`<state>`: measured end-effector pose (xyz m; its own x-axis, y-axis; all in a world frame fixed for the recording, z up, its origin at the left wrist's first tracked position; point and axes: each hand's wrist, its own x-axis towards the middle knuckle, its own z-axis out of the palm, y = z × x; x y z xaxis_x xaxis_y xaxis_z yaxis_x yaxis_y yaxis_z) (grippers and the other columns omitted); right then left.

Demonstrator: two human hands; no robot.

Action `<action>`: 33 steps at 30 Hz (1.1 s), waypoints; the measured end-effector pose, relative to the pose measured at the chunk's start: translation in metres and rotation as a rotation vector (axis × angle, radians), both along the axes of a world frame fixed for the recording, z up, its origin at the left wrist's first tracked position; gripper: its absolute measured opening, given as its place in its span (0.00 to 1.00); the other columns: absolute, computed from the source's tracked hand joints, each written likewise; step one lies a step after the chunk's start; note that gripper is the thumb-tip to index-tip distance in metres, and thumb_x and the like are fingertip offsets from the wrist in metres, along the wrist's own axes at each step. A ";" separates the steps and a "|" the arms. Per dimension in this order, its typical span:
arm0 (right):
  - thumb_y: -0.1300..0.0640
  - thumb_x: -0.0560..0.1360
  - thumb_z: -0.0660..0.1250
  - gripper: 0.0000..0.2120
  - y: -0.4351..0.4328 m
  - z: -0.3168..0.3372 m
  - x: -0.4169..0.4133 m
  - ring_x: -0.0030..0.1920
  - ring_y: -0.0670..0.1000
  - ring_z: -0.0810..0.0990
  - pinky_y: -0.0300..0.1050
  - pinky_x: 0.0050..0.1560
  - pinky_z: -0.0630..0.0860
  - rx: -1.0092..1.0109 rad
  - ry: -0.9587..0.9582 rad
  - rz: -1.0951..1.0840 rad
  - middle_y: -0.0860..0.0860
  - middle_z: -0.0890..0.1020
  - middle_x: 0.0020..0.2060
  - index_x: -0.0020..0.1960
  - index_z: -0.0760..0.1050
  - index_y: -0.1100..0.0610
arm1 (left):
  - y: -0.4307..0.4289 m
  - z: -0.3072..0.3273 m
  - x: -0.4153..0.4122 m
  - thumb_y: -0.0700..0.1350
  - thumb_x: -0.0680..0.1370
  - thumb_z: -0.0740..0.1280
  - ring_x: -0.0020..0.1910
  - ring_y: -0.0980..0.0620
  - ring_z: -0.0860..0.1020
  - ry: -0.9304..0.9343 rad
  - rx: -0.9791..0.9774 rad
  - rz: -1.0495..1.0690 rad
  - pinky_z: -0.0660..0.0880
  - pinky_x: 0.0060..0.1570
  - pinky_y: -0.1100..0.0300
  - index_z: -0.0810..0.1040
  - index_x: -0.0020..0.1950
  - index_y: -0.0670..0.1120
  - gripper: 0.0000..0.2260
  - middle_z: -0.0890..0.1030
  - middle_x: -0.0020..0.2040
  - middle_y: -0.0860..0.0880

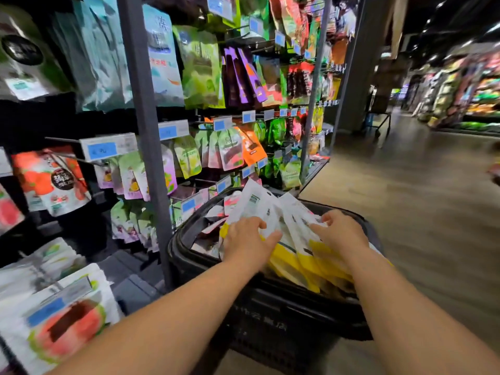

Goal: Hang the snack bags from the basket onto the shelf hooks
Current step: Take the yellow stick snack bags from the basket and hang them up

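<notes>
Both your hands are down in the black basket (pixel 284 309), which stands on the floor (pixel 405 198) just beside the shelf (pixel 146 131). The snack bags (pixel 270 209) are still in the basket: a fanned bunch of white-and-yellow pouches, their white tops tilted up and away from you toward the shelf, with a few darker packets lying under them on the left side.

Your left hand (pixel 247 239) lies on the left part of the bunch. Its thumb is stretched out across a white pouch, and its fingers (pixel 258 221) bend over the pouch's far edge, so it grips that pouch (the fingertips themselves are hidden).

Your right hand (pixel 339 234) is on the right part of the bunch. Its fingers (pixel 328 216) are curled, and together with the thumb they pinch the upper part of a pouch.

The two hands are near each other but apart, with white pouches between them.

On the shelf, the hooks (pixel 62 140) carry rows of coloured bags behind blue-and-white price tags (pixel 108 148). Watermelon-print bags (pixel 67 320) hang at the lower left.
</notes>
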<state>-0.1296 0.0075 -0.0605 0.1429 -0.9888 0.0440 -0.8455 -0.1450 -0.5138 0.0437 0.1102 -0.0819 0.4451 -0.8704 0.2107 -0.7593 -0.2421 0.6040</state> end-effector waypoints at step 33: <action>0.53 0.83 0.49 0.19 0.001 -0.030 -0.037 0.56 0.54 0.78 0.45 0.44 0.66 -0.196 0.532 0.158 0.53 0.80 0.58 0.62 0.76 0.55 | -0.006 -0.008 -0.027 0.68 0.72 0.67 0.69 0.48 0.64 -0.024 0.110 0.001 0.65 0.64 0.52 0.76 0.63 0.54 0.26 0.71 0.65 0.53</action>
